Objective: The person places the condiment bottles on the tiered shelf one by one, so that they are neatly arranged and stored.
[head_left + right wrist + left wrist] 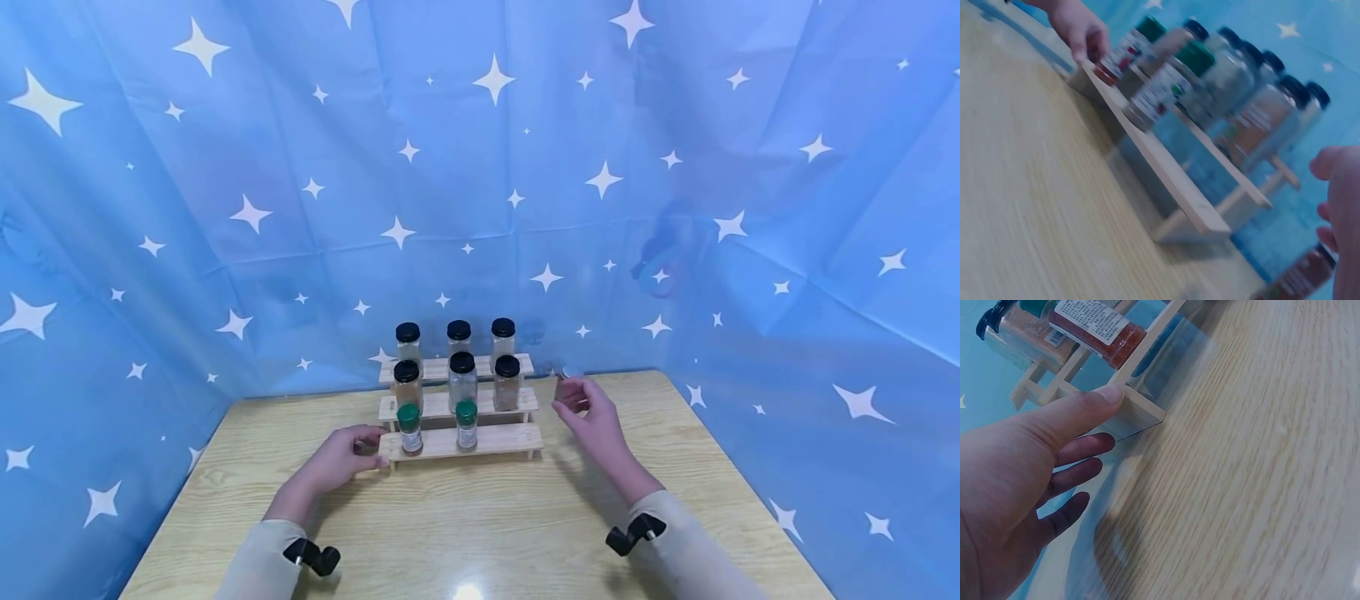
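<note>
A three-tier wooden spice rack (495, 440) stands on the table. Two green-capped spice jars (467, 427) are on its lowest step; black-capped jars (462, 382) fill the two steps behind. My left hand (341, 457) holds the front step's left end, thumb on its edge; in the left wrist view the index finger is hidden behind the thumb (1094, 403). To the right of the rack, my right hand (596, 421) has its fingers loosely bent beside a dark-red spice jar (1300, 275). Thumb and fingers appear apart from that jar, partly hidden behind the hand in the head view.
The wooden table (480, 525) extends in front of the rack and to both sides. A blue curtain with white stars (465, 167) hangs close behind the rack and along the table's sides.
</note>
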Available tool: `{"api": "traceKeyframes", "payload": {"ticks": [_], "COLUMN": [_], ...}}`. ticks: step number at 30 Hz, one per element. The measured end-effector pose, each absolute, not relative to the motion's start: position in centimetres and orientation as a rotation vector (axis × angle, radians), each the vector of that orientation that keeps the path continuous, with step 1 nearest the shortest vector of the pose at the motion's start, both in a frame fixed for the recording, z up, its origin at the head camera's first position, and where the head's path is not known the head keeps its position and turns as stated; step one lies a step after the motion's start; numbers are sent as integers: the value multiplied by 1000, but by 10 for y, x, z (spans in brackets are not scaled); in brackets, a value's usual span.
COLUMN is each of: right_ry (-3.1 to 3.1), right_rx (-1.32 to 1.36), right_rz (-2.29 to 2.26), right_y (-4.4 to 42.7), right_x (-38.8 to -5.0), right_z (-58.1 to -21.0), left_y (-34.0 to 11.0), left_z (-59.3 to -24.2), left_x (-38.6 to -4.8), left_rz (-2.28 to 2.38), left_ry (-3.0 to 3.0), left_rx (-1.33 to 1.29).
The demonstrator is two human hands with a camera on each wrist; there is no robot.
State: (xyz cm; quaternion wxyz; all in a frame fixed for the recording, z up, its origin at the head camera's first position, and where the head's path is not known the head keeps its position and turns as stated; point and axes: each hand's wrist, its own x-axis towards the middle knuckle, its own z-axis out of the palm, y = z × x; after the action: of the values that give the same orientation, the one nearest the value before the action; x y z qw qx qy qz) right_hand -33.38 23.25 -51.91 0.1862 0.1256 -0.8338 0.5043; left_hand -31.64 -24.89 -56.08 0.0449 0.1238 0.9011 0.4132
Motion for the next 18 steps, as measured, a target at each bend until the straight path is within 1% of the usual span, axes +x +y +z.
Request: {"api": "traceKeyframes", "payload": {"ticks": [18], "right_ry": [-2370], "right_rx": [261], "right_rz": [1297], "right_y": [268], "right_x": [-366], "right_z": [-537], "left_y": [-250], "left_z": [-560], "left_x": [-318], "left_rz": [1260], "left_ry": [2751], "left_rx": [383]}}
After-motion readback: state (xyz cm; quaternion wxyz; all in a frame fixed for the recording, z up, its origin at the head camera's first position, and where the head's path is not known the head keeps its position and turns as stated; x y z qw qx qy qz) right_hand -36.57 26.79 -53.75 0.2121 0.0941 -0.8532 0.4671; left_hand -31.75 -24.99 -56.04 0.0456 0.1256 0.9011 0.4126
